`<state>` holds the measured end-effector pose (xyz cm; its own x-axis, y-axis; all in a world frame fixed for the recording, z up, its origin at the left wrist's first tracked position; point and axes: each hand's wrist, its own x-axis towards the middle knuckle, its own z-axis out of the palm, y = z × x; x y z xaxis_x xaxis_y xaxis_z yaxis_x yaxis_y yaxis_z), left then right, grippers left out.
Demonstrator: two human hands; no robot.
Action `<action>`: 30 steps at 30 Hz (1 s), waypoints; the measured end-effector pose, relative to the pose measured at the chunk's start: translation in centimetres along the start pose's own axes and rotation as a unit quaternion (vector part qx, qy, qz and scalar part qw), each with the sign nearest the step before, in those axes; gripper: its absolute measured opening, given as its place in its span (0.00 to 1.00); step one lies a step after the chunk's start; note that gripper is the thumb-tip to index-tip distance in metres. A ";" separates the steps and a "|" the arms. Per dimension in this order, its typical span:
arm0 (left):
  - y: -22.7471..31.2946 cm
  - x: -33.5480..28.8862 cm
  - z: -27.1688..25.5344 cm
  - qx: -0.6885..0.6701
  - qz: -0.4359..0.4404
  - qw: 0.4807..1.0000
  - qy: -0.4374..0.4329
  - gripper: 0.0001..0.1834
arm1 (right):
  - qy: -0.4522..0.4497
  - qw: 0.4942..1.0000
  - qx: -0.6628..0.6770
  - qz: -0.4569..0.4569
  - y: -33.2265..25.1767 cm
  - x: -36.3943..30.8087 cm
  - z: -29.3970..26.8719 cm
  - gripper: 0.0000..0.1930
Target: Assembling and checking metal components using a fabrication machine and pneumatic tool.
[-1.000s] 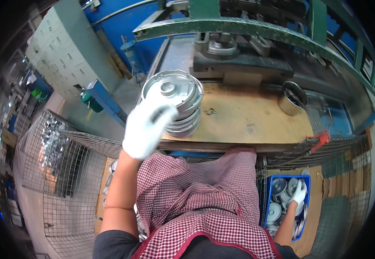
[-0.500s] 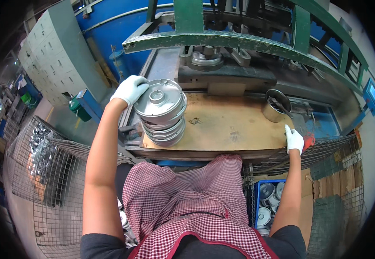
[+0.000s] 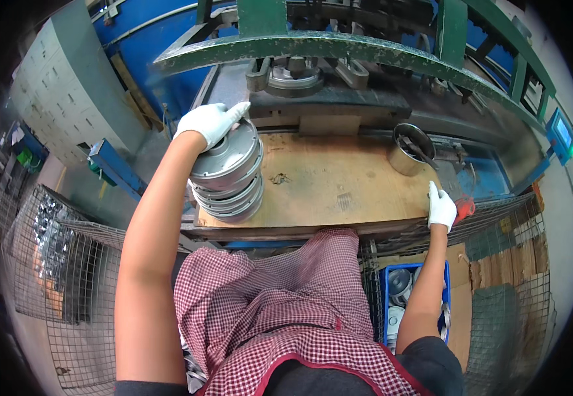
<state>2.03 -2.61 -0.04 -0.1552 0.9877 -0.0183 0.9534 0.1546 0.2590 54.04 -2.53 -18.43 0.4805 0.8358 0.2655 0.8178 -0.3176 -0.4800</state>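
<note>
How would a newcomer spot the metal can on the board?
Find the green frame across the top, then the tan board below it in the picture. At the board's right end, just beyond the right hand, stands the metal can. Unlike the stack of round metal parts at the left end, it is a single open-topped container holding dark things.

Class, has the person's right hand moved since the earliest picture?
Yes: the right hand has moved forward, from the blue bin to beside the right end of the tan board.

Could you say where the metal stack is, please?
In the head view, the metal stack stands at left on the tan board, beneath the left hand.
</note>
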 end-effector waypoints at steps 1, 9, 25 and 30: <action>-0.1 -0.2 0.1 0.000 0.003 1.000 -0.002 0.40 | 0.003 1.000 -0.004 0.003 -0.1 0.0 -0.1 0.30; -0.6 0.0 0.4 -0.030 0.003 1.000 -0.001 0.39 | 0.031 0.999 -0.005 0.004 0.0 -0.1 0.6 0.31; -0.6 1.2 1.0 -0.017 0.020 0.999 0.020 0.39 | -0.019 0.979 -0.184 -0.084 -7.7 3.9 -4.1 0.35; -0.8 1.1 1.2 -0.016 0.014 0.999 0.038 0.38 | -0.081 0.989 -0.117 -0.043 -7.0 5.2 -4.0 0.22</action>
<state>1.42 -1.61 -1.45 -0.1486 0.9869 0.0631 0.9490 0.1244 0.2896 52.10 2.27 -10.30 0.3646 0.9191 0.1497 0.9134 -0.3217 -0.2494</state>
